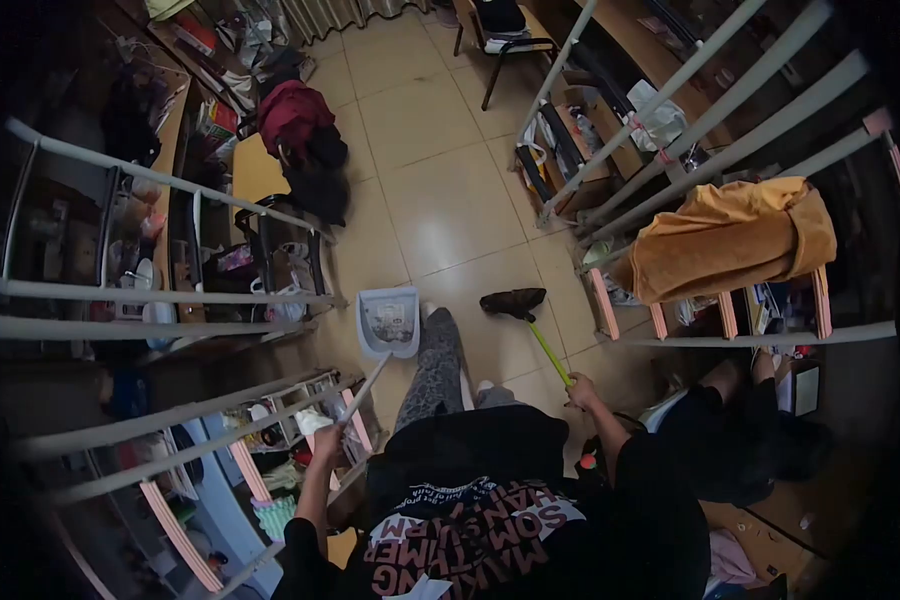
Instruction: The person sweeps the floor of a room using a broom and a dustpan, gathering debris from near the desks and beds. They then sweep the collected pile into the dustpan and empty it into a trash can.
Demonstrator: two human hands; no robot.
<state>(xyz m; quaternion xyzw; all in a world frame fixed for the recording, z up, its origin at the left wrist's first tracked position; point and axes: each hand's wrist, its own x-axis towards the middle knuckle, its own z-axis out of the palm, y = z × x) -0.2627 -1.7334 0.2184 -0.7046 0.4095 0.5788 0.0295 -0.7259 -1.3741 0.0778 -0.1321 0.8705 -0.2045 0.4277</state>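
Observation:
My left hand (327, 442) is wrapped round the grey handle of a dustpan (373, 352). Its pale, wide pan rests on the tiled floor just left of my leg, with some dark debris inside. On the other side, my right hand (581, 391) grips the green stick of a broom (548, 350). The dark brown broom head (511, 302) lies on the floor ahead and to the right of my feet, apart from the dustpan.
Metal bunk frames with ladders (160, 296) flank both sides. A brown cloth (735, 240) hangs over the right ladder. Chairs stand further ahead, one draped with a maroon garment (295, 115). Another person (740, 430) is at the lower right. Tiled floor (450, 215) runs between the desks.

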